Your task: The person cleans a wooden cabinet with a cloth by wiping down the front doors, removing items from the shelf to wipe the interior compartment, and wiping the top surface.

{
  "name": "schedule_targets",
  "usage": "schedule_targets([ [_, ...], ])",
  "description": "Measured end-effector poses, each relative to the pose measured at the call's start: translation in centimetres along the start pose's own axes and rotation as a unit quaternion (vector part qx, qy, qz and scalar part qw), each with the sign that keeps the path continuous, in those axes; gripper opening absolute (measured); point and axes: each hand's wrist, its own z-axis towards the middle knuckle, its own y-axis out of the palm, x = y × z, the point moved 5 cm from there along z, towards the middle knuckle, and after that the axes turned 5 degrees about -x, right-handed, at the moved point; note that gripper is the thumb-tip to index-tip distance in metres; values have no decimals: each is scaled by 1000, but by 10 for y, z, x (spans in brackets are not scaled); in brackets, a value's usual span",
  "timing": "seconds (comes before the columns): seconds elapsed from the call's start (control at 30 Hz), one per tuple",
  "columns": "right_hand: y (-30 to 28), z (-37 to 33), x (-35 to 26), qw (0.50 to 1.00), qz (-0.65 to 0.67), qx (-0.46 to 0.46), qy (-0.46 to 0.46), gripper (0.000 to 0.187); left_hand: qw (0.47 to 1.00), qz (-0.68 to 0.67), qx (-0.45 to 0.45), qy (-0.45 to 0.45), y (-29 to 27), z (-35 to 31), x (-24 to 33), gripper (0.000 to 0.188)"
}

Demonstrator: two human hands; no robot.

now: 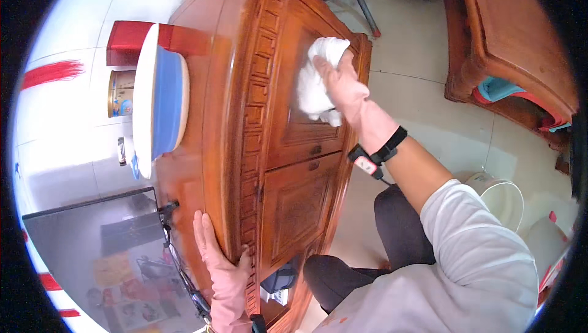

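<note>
Hands [347, 90] apart, cloth [313, 88] lengthwise along cabinet [269, 137]

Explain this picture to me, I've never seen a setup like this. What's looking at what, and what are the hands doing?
There's no machine here: these are a person's own hands. One head-worn camera looks down, and its wide lens bends straight edges. The right hand holds a white cloth against the front of a wooden cabinet. The left hand rests at its top edge. On top stands a blue-and-white object; behind it show a red box and a gold tin. A dark screen stands nearby.
</note>
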Motion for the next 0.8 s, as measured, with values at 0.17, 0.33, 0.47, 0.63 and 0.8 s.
schedule_targets([
  [0.17,47,-91,65,952,-291,-38,-83,77,1000,-6,-1,19,-1,1,2,104],
  [0.33,37,-67,12,956,-247,-119,-107,71,1000,6,0,9,-3,-1,-4,102],
  [0.47,33,-15,-79,981,-92,66,-158,73,1000,14,-3,-7,-4,0,2,100],
  [0.63,90,-90,18,963,-223,33,-147,82,1000,18,10,-8,-3,-1,2,99],
  [0.8,92,-161,70,925,-208,-179,-262,78,1000,24,11,-5,-4,-2,-2,98],
])
